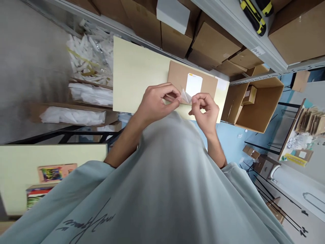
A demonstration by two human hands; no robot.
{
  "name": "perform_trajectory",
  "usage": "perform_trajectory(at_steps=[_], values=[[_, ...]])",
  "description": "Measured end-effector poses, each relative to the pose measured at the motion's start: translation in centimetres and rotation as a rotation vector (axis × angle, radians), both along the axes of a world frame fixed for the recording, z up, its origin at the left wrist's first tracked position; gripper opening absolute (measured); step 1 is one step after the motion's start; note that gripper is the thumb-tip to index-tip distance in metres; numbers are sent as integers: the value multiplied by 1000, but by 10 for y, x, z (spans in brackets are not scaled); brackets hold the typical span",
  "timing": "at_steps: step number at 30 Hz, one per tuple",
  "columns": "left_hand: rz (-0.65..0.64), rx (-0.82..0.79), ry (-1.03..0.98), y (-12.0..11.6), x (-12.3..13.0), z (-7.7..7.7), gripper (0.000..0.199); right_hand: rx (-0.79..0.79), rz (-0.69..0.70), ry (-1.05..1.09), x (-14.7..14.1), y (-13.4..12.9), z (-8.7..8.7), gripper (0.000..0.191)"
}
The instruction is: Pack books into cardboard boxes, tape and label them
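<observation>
My left hand (159, 101) is closed in a pinch, its thumb and fingertips at the left side of a small, thin, whitish piece of paper (186, 97). At the right side of that paper, my right hand (206, 111) pinches with thumb and index finger. The paper looks folded or creased between the two hands. Just beyond it lies a flat brown cardboard box (176, 75) with a white label (194, 84) bearing a small yellow mark at its top. The box rests on a pale yellow tabletop (137, 71), and my hands cover part of its near edge.
Brown cartons (210, 39) line the shelf behind the table. A box cutter (254, 18) lies on the shelf (228, 20) above. An open carton (266, 105) stands at the right. White packing material (88, 57) is heaped at the left, above another pale table (15, 169).
</observation>
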State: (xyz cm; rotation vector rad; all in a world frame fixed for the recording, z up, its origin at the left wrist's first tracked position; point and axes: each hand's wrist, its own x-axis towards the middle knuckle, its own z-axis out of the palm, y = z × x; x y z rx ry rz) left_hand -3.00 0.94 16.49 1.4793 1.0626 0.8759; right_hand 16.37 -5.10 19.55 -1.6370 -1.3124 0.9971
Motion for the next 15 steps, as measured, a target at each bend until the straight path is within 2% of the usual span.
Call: perform_trajectory(at_steps=[3, 5, 11, 15], values=[[47, -21, 35, 5, -23, -19, 19, 18, -64, 50, -9, 7, -4, 36], [74, -54, 76, 11, -40, -38, 16, 29, -125, 45, -14, 12, -6, 33], [174, -285, 206, 40, -100, -115, 8, 33, -286, 42, -38, 19, -10, 29], [353, -532, 323, 74, -162, -164, 9, 31, -351, 93, -58, 12, -10, 32]])
